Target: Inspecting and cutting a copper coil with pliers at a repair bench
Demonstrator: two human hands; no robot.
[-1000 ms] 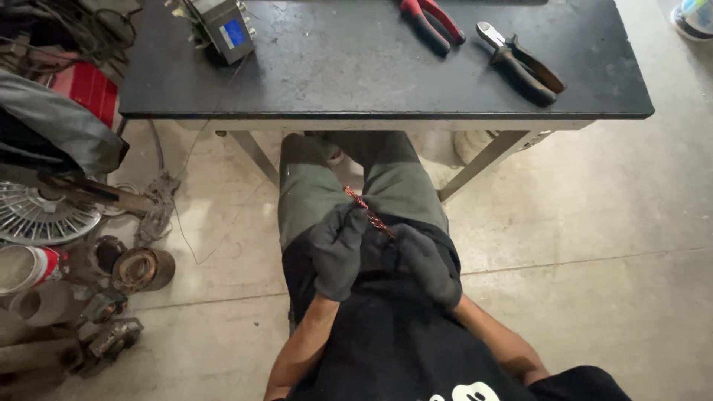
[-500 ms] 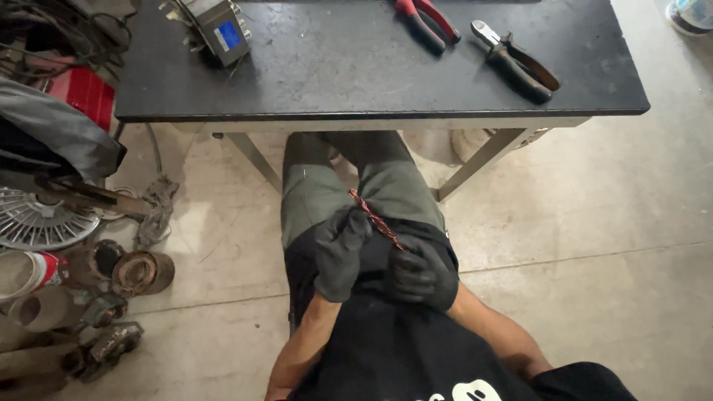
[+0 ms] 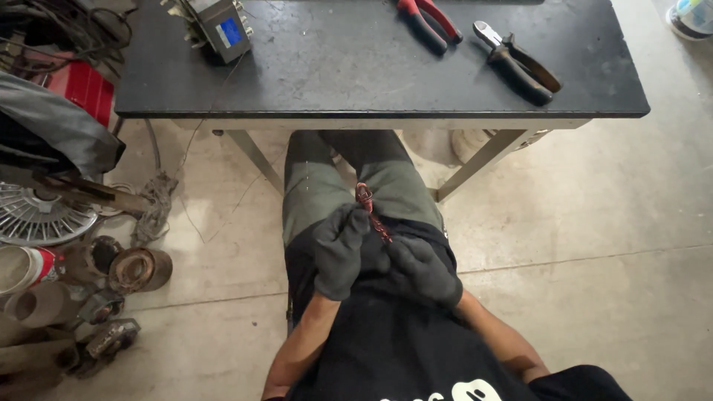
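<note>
A twisted red wire (image 3: pixel 371 212) lies over the lap, pinched at its upper end by the gloved left hand (image 3: pixel 338 251) and gripped lower down in the closed gloved right hand (image 3: pixel 420 269), below the dark table (image 3: pixel 356 67) bearing pliers (image 3: pixel 516 61) and a meter (image 3: pixel 221 28).

I'm looking down into a workshop: a scuffed dark counter (image 3: pixel 356 67) carries red-handled pliers (image 3: pixel 427 18) at 12 o'clock and black pliers (image 3: pixel 520 63) at 1 o'clock, while scrap metal parts (image 3: pixel 111 297) and a fan grille (image 3: pixel 37 215) crowd the bare concrete floor (image 3: pixel 594 245) at 9 o'clock.
</note>
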